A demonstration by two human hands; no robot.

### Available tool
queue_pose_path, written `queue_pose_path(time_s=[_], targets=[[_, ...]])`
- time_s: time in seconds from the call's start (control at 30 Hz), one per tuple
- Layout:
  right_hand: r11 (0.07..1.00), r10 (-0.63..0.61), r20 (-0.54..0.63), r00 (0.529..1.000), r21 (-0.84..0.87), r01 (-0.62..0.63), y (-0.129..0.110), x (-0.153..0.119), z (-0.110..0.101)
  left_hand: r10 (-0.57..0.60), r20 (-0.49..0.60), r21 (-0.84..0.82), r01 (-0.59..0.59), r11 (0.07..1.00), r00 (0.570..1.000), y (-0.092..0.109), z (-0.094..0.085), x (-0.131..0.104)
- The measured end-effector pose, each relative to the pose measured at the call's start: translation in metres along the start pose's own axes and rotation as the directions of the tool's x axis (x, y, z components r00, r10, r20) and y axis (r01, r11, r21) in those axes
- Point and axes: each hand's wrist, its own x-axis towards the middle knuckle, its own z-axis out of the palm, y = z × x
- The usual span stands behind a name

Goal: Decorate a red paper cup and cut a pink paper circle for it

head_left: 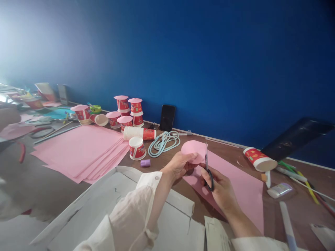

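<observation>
My left hand pinches a small piece of pink paper with a rounded left side. In my right hand is a pair of black-handled scissors, its blades upright at the paper's right edge. Below both hands lies a larger pink sheet. To the left, a red and white paper cup stands upright beside a purple cap. A coil of pale blue cord rests behind my left hand.
Pink sheets are fanned out at the left. Cups with pink discs stand near the blue wall, where a phone leans. A white cardboard tray lies in front. At right are a tipped cup and a glue bottle.
</observation>
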Motion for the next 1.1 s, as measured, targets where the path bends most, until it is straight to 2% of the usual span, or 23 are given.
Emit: queue_pose_path(time_s=[0.33,0.5,0.67,0.93,1.1], targets=[[0.999,-0.023,-0.015,1.000,-0.033,0.022,0.001,0.001,0.000,0.013,-0.013,-0.007,-0.013,1.000,1.000,0.000,0.001,0.000],[0.999,-0.017,-0.023,1.000,-0.045,0.016,0.006,0.004,0.000,-0.001,0.000,0.007,0.001,1.000,1.000,0.000,0.002,-0.003],[1.000,-0.006,-0.022,1.000,-0.016,0.005,0.007,0.004,0.001,0.034,0.024,-0.022,-0.033,0.999,0.999,-0.004,-0.002,0.001],[1.000,0.012,-0.012,1.000,0.012,-0.012,0.010,0.005,-0.001,-0.015,-0.001,-0.030,0.015,0.999,1.000,0.001,0.003,-0.001],[1.000,0.014,-0.016,1.000,0.013,-0.014,0.014,0.005,-0.002,0.010,-0.017,-0.016,-0.010,1.000,1.000,-0.001,0.002,0.000]])
